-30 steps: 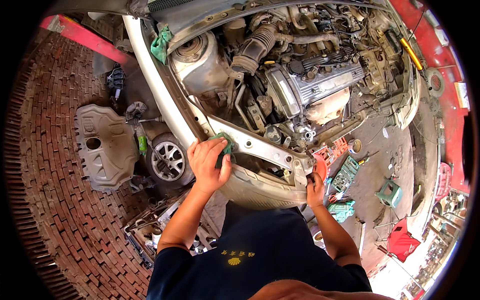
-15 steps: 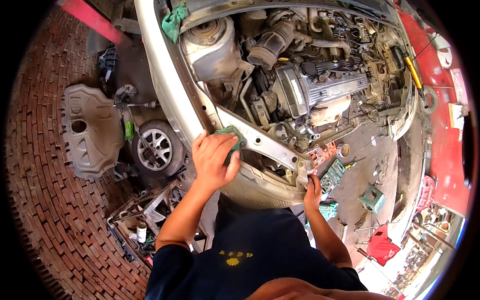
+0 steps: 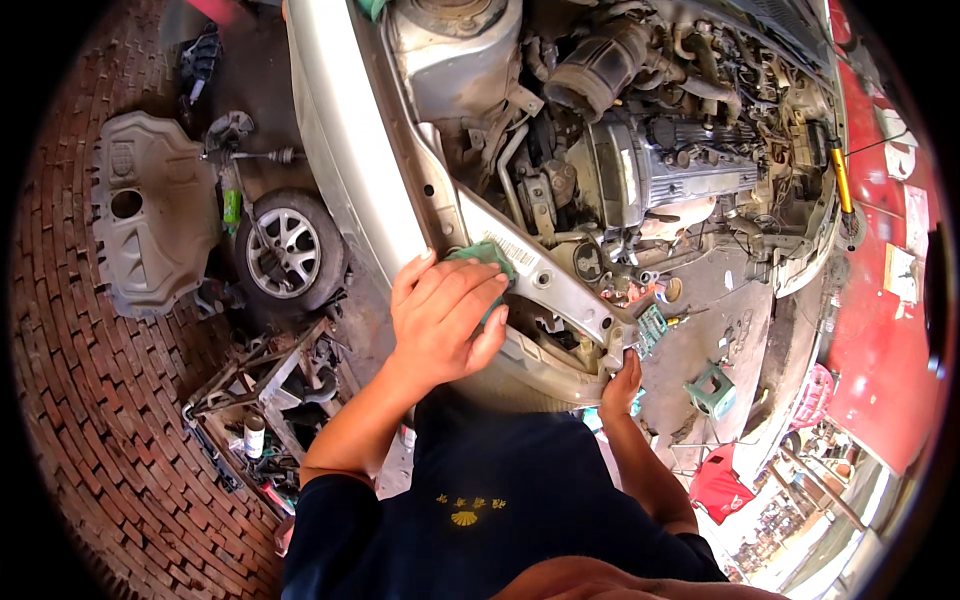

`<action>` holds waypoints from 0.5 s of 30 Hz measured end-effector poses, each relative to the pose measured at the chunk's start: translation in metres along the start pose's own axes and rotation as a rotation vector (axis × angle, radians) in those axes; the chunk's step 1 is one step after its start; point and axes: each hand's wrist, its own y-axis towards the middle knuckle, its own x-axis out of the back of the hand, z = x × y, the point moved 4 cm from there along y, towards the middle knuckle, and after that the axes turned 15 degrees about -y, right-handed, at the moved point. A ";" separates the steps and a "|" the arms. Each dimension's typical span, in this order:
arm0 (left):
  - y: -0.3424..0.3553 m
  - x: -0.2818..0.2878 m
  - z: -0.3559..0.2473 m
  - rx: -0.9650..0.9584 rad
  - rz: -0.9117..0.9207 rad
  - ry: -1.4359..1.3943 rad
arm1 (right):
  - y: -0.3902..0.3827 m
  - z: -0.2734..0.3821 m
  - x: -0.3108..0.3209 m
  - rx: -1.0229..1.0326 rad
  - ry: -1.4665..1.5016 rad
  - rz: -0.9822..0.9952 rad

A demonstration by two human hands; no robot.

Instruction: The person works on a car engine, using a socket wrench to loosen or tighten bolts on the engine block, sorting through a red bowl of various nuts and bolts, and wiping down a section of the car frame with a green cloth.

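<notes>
My left hand [image 3: 440, 325] presses a green cloth [image 3: 492, 256] onto the painted metal rail [image 3: 575, 298] along the front corner of a car's engine bay. Its fingers lie over the cloth and partly hide it. Beside the hand runs the silver fender [image 3: 345, 150]. At the rail's near right end, my right hand [image 3: 622, 388] grips the edge of the car's front body, its fingertips partly hidden. Beyond the rail sits the exposed engine [image 3: 690, 172], with a ribbed air intake hose [image 3: 598, 72] to its left.
On the left floor lie a wheel [image 3: 290, 250], a grey engine undertray [image 3: 155, 215] and a metal frame [image 3: 255, 375] with parts. To the right are a green stool [image 3: 711, 391], a red bag [image 3: 720, 482] and a teal tool case [image 3: 652, 330]. A yellow strut [image 3: 840, 178] stands at the far right.
The view has shifted, with the engine now farther right and higher. My left hand and the cloth stay on about the same stretch of rail; my right hand keeps its place.
</notes>
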 end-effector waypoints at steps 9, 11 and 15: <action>-0.001 0.002 0.004 0.013 0.001 -0.017 | 0.020 -0.050 -0.003 0.143 -0.106 -0.075; -0.002 0.001 0.005 0.007 0.009 -0.015 | 0.017 -0.045 -0.004 0.053 -0.023 -0.036; -0.001 0.002 0.004 -0.002 0.025 -0.020 | 0.025 -0.069 -0.004 0.256 -0.293 -0.038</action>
